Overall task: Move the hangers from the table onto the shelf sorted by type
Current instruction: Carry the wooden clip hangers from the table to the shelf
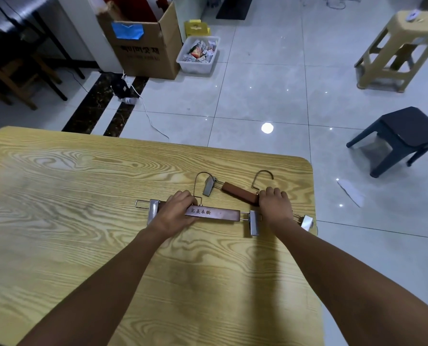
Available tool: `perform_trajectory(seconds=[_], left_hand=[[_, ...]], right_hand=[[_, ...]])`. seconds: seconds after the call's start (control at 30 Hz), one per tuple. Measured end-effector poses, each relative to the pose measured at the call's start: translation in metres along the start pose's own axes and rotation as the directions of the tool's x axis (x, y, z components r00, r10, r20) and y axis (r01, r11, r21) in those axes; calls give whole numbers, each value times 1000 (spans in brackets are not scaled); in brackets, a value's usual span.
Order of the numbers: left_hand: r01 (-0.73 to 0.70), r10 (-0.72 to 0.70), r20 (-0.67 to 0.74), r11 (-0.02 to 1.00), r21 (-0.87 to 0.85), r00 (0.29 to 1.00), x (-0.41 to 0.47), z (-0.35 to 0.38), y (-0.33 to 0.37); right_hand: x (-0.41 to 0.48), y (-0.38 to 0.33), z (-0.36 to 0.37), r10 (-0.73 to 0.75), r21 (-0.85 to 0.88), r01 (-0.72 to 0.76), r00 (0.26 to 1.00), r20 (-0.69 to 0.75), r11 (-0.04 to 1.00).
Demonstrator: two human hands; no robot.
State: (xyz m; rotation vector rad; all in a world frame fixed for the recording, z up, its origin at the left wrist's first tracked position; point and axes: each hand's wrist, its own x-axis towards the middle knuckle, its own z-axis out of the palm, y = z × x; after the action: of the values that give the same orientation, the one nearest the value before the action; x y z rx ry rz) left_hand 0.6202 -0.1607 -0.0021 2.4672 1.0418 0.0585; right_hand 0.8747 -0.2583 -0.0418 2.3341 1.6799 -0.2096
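Forearms (108,283) cross the yellow wood-grain table (58,196). Left hand (175,213) curls its fingers round the near brown wooden clip hanger (220,215), right hand (274,203) round the far brown wooden clip hanger (238,192). Both lie on the tabletop, likely grabbed together as one matching type.

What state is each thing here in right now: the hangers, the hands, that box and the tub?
Near hanger: lying flat on the table, left hand gripping its bar.
Far hanger: lying at an angle, right hand gripping its bar.
Cardboard box: open at the top.
Plastic tub: uncovered, holding packets.
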Motion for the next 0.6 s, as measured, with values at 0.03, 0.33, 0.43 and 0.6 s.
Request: perform_trajectory(seconds=[0.03,0.33,0.43,0.6], left_hand=[[-3,3,-8,1000,-3,1000,-1,-1,0],[1,1,-51,999,40,999,-26,-29,6],[8,-4,-80,999,48,997,-40,-43,10],[37,-30,-165,999,40,986,-72,-70,19]], right_hand=[[-1,0,-1,-3,-6,3,1000,0,1000],[-16,10,-39,61,139,-59,998,-7,989],[-25,10,-59,47,155,-36,996,-73,987],[-49,-4,-103,25,206,14,983,-182,979]])
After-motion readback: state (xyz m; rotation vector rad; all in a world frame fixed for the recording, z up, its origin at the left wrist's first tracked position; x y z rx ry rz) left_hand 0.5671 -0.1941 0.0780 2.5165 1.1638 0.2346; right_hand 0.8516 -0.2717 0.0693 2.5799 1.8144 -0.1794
